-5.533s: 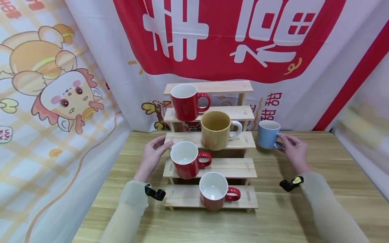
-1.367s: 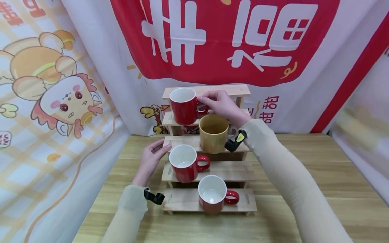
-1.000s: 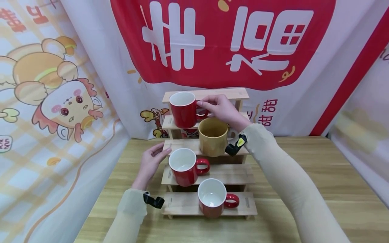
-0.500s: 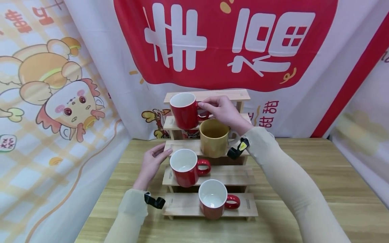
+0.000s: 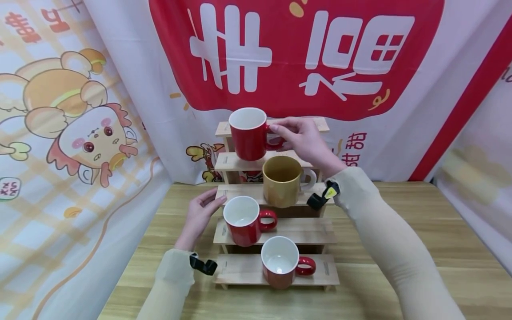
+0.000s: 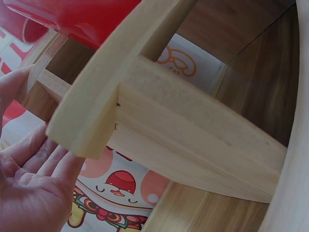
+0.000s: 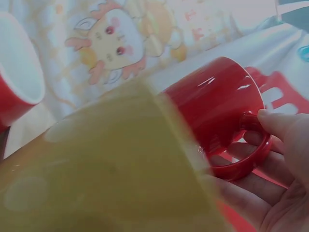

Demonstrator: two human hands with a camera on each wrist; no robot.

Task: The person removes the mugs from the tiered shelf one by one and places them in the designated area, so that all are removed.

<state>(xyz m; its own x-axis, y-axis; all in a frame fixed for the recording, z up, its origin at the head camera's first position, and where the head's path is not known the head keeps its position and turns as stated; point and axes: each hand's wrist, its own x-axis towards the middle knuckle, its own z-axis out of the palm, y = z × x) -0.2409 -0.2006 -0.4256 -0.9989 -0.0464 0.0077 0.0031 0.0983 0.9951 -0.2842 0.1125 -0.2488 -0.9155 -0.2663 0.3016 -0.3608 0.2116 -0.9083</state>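
Note:
My right hand point(image 5: 306, 140) grips the handle of a red mug point(image 5: 248, 138) with a white inside, held up at the height of the top tiers. In the right wrist view the fingers pass through that mug's handle point(image 7: 256, 154). A mustard-yellow mug point(image 5: 282, 182) with a white handle stands on the middle tier, just below. With thumb and fingers, my left hand point(image 5: 202, 215) holds the left end of the same tier of the wooden stepped stand point(image 5: 236, 269). The left wrist view shows the plank end point(image 6: 82, 125) between thumb and fingers.
A red mug point(image 5: 244, 231) stands at the left of the second-lowest tier, and another red mug point(image 5: 280, 271) on the lowest. The stand is on a wood-grain table point(image 5: 380, 231). A printed cloth point(image 5: 320, 102) hangs close behind it.
The blue mug seen at the right 5.5 s ago is out of view. My right hand took the upper red mug's handle and has just raised it, slightly rightward. The left hand stays put.

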